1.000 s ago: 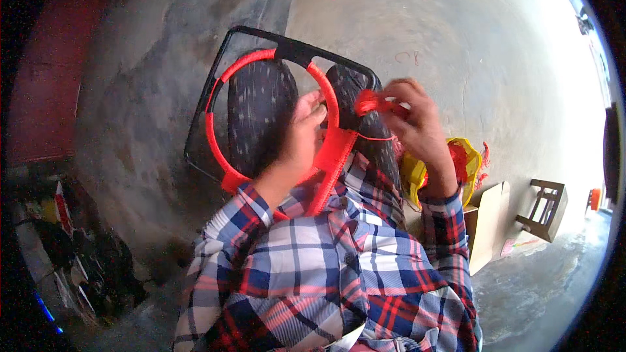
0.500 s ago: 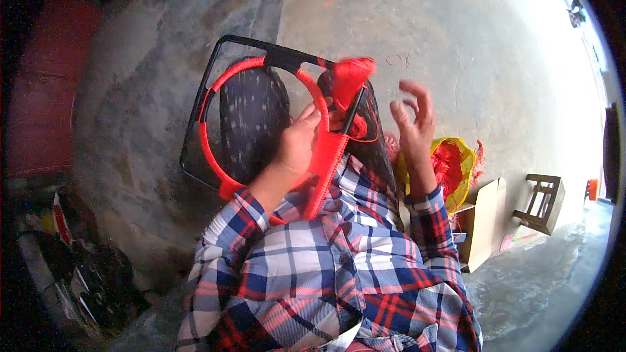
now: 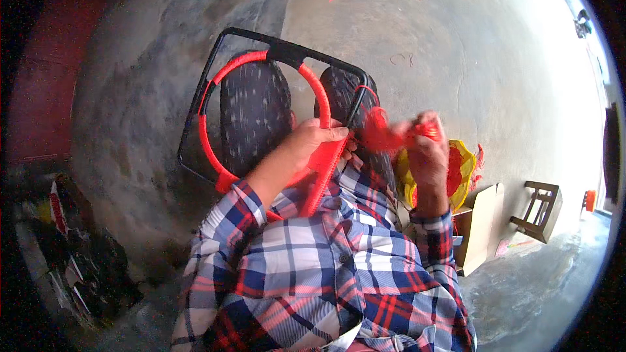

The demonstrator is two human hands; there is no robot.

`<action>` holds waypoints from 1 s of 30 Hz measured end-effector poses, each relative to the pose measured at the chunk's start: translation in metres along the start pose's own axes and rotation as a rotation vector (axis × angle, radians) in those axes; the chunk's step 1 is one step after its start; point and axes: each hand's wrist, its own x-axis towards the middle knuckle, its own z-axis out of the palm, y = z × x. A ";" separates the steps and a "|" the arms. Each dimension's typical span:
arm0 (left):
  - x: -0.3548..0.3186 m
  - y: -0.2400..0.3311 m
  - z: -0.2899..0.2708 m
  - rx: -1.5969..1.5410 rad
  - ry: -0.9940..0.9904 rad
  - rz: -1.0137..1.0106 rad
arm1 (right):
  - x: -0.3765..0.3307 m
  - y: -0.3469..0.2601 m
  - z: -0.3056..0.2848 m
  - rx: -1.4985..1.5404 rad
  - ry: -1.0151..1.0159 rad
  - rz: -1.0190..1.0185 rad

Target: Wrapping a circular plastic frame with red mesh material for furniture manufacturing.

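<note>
concrete floor behind; left hand [image 3: 312, 145] grip clamps red hoop [image 3: 212, 150], right hand [image 3: 425, 150] pinches red cord [image 3: 378, 133] beside it.

- We see a brown cardboard box [image 3: 479, 225] standing open on the concrete floor [image 3: 456, 58], toward its right side.
- Just beside it sits a crumpled yellow-and-red plastic bag [image 3: 460, 173], touching the box's upper edge.

Red cord bundle [image 3: 378, 135] motion-blurred; right hand [image 3: 427, 156] fingers blurred too. Frame's [image 3: 274, 49] lower part hidden behind left hand [image 3: 313, 146] and sleeves. Dark clutter [image 3: 72, 254] unreadable.
</note>
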 end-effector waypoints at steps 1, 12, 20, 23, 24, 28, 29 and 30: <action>0.000 -0.002 -0.005 0.011 -0.013 -0.016 | -0.010 -0.010 -0.005 -0.023 -0.027 0.019; 0.011 -0.004 -0.017 0.027 0.020 0.022 | -0.140 -0.097 0.028 -0.186 -0.050 -0.167; 0.029 -0.019 -0.050 -0.156 0.050 0.023 | -0.128 -0.148 -0.110 -0.257 0.352 -0.481; 0.017 -0.015 -0.048 -0.116 -0.004 0.018 | -0.075 -0.040 -0.064 -0.155 0.356 -0.226; 0.013 -0.012 -0.045 -0.111 -0.032 -0.024 | -0.075 -0.018 -0.063 -0.308 0.286 0.188; 0.002 -0.012 -0.027 -0.067 -0.093 -0.034 | -0.017 0.043 -0.008 -1.360 -0.663 -0.002; 0.001 -0.010 -0.022 -0.092 -0.102 -0.042 | -0.004 0.043 -0.003 -1.358 -0.645 -0.020; 0.002 -0.012 -0.021 -0.086 -0.117 -0.016 | 0.008 0.041 0.000 -1.319 -0.467 0.110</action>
